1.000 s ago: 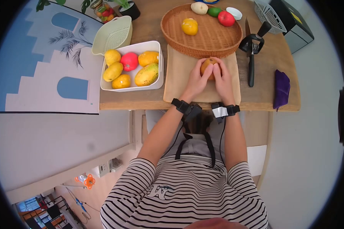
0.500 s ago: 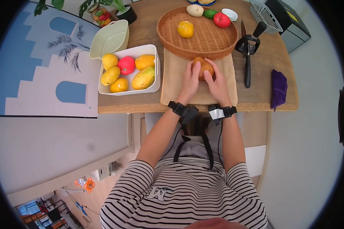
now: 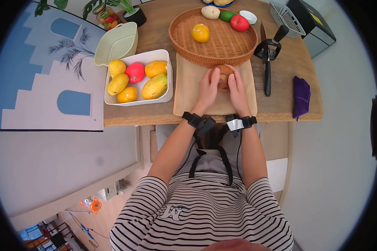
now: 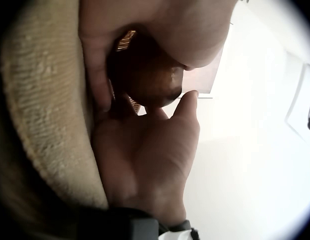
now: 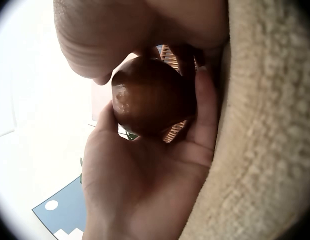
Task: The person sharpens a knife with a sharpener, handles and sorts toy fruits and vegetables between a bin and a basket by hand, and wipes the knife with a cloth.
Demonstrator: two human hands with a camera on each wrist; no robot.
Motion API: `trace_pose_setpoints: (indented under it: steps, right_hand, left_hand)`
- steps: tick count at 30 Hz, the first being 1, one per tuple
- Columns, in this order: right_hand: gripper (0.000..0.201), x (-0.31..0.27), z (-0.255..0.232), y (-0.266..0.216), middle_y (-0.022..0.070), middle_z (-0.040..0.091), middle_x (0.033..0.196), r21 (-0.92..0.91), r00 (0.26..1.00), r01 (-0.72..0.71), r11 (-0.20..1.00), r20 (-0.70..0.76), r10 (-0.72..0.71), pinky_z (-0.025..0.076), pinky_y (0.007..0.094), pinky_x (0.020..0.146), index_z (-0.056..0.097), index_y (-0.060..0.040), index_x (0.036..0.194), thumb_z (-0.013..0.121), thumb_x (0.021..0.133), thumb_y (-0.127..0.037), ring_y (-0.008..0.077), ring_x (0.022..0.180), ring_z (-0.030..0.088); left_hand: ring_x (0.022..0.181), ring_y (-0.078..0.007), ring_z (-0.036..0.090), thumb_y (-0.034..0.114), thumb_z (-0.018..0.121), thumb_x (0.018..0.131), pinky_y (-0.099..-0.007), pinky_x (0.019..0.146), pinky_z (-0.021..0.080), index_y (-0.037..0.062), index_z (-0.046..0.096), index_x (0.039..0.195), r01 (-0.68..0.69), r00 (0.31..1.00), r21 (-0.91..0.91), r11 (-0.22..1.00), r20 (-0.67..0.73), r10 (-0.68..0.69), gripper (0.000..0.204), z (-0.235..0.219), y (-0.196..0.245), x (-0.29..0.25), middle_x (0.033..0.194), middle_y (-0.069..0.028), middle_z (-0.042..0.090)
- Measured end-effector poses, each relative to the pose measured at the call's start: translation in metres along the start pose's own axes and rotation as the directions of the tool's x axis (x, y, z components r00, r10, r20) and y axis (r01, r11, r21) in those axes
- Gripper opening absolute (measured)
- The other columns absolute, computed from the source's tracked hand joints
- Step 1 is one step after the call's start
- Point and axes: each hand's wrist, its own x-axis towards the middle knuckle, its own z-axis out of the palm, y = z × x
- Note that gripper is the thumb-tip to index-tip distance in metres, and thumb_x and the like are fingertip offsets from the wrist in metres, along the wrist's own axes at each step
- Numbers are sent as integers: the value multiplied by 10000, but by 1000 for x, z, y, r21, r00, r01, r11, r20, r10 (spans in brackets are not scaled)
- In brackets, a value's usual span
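A brown, glossy rounded fruit (image 3: 223,78) is held between both hands over the beige cloth (image 3: 192,94). The left hand (image 3: 207,91) grips its left side, thumb uppermost, and the right hand (image 3: 238,93) grips its right side. In the left wrist view the brown fruit (image 4: 152,77) lies between the two palms, with fingers curled round it. The right wrist view shows the same fruit (image 5: 150,95) from the other side, close above the cloth (image 5: 265,130). The hands hide part of its surface.
Beyond the cloth stands a wicker tray (image 3: 222,48) holding several fruits. A white bin (image 3: 168,92) of fruit and a green colander (image 3: 120,44) are at left. To the right lie a knife (image 3: 267,77), a black tool (image 3: 276,42) and a purple cloth (image 3: 301,97).
The brown fruit has turned between the hands; its long side showed half a second ago, a rounder face now. The whole table scene has shifted slightly left in the head view.
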Motion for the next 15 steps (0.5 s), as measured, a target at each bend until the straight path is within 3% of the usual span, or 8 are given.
trace_pose_setpoints:
  steps: [2, 3, 5, 8, 12, 15]
  right_hand:
    - [382, -2, 3, -4, 109, 609, 1159, 18, 1000, 15, 1000, 3, -16, 474, 296, 910, 498, -6, 1312, 492, 1013, -244, 170, 1087, 576]
    - [385, -2, 4, -4, 107, 607, 1163, 36, 1000, 21, 999, 19, -21, 464, 298, 924, 493, -11, 1318, 488, 1014, -249, 171, 1091, 569]
    - [388, -2, 4, -4, 105, 605, 1166, 55, 999, 24, 998, 35, -26, 454, 301, 938, 488, -17, 1323, 484, 1016, -254, 173, 1095, 562]
    - [395, -1, 0, -3, 108, 596, 1188, 34, 1000, 3, 999, 30, -4, 433, 305, 965, 493, -21, 1321, 472, 1022, -280, 176, 1107, 549]
    - [413, -1, -3, 2, 118, 586, 1203, 53, 1000, -6, 999, 18, 5, 410, 296, 982, 492, -22, 1324, 448, 1033, -311, 181, 1110, 544]
    - [417, -2, -3, 0, 122, 573, 1215, 73, 1000, 9, 997, 29, -11, 393, 294, 995, 481, -25, 1338, 441, 1035, -309, 184, 1129, 529]
  left_hand:
    - [837, -167, 674, 468, 321, 1041, -281, 661, 573, -8, 557, 1170, 111, 992, -254, 961, -25, -122, 546, 0, 5, 0, 1021, -100, 653]
    - [837, -167, 674, 468, 321, 1041, -281, 661, 573, -8, 557, 1170, 114, 992, -253, 961, -28, -125, 546, -2, 8, -1, 1021, -100, 653]
    - [677, -194, 677, 485, 318, 1036, -284, 537, 570, -12, 561, 1153, 217, 976, -224, 950, 78, -204, 565, -7, 14, -4, 920, -128, 661]
    - [548, -198, 640, 497, 314, 1032, -272, 471, 538, -26, 557, 1138, 222, 975, -186, 957, 58, -214, 586, -5, 16, -5, 816, -131, 646]
    - [513, -187, 621, 512, 313, 1025, -266, 432, 512, -31, 556, 1109, 191, 981, -98, 977, 56, -186, 601, -2, 22, -7, 787, -123, 631]
    - [469, -178, 596, 521, 311, 1020, -253, 387, 473, -30, 561, 1076, 247, 969, -112, 963, 41, -243, 608, -3, 17, -4, 731, -111, 618]
